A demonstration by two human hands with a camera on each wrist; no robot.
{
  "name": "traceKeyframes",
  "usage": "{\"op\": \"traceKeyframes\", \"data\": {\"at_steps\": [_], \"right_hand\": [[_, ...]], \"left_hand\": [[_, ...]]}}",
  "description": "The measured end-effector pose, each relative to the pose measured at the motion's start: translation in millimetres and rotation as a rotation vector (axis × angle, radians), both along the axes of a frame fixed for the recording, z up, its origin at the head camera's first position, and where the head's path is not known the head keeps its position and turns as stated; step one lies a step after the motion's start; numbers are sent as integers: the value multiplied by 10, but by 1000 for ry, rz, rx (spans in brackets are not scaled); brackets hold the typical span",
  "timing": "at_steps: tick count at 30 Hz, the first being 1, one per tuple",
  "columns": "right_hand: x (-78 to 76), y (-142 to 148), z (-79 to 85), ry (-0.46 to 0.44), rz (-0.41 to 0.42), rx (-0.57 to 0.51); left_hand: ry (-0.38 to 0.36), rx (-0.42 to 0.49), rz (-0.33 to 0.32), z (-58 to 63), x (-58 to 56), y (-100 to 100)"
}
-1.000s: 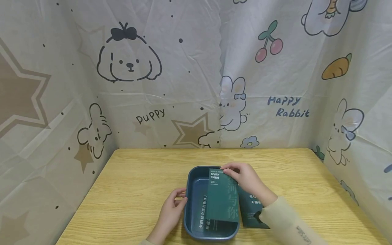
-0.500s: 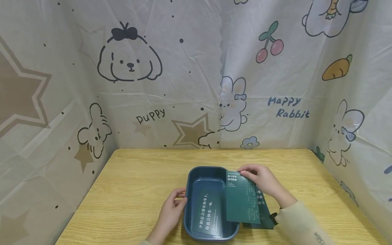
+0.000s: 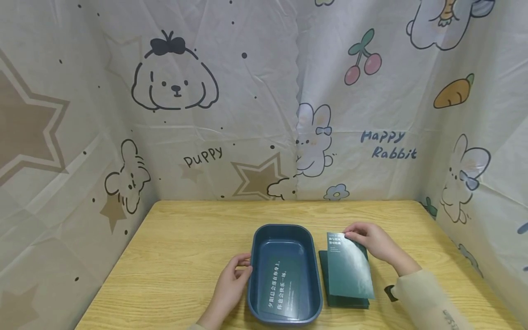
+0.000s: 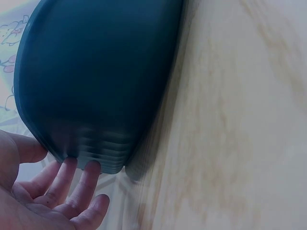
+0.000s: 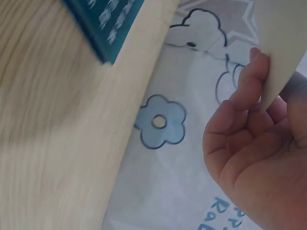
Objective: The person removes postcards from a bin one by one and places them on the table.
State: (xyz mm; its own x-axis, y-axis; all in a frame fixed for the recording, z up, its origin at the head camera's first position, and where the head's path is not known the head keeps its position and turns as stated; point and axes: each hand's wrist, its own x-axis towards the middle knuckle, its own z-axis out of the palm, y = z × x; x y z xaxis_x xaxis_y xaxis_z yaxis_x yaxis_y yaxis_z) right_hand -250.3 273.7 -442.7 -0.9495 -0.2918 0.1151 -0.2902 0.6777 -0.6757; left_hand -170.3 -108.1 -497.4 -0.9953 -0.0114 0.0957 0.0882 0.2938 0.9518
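Note:
My right hand [image 3: 377,240] pinches the top edge of a dark green printed card [image 3: 350,270]. The card hangs over a green stack [image 3: 348,302] of cards or booklets, mostly hidden, right of a dark blue rectangular tray [image 3: 317,275]. In the right wrist view, thumb and fingers hold the pale back of the card [image 5: 280,43]; the green stack's corner [image 5: 108,38] shows at upper left. Another green card [image 3: 280,288] with white lettering lies inside the tray. My left hand [image 3: 233,279] touches the tray's left side, its fingertips [image 4: 91,167] against the outer wall.
A wood-grain table [image 3: 185,247] bears everything. Behind it and at both sides hangs a pale cloth [image 3: 247,91] printed with cartoon animals and stars. A dark band [image 3: 390,293] is on the right wrist by the sleeve.
My right hand has carried the pinched card rightward, from over the tray to over the green stack. The card in the tray is now uncovered. My left hand stays by the tray.

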Motion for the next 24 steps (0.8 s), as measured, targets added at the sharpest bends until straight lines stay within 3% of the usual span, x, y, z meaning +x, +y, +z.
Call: {"op": "traceKeyframes", "data": {"at_steps": [8, 24], "right_hand": [[-76, 62, -90, -65, 19, 24], [-172, -35, -268, -51, 92, 91]], "left_hand": [[-3, 2, -8, -22, -13, -3], [-3, -12, 10, -2, -4, 12]]}}
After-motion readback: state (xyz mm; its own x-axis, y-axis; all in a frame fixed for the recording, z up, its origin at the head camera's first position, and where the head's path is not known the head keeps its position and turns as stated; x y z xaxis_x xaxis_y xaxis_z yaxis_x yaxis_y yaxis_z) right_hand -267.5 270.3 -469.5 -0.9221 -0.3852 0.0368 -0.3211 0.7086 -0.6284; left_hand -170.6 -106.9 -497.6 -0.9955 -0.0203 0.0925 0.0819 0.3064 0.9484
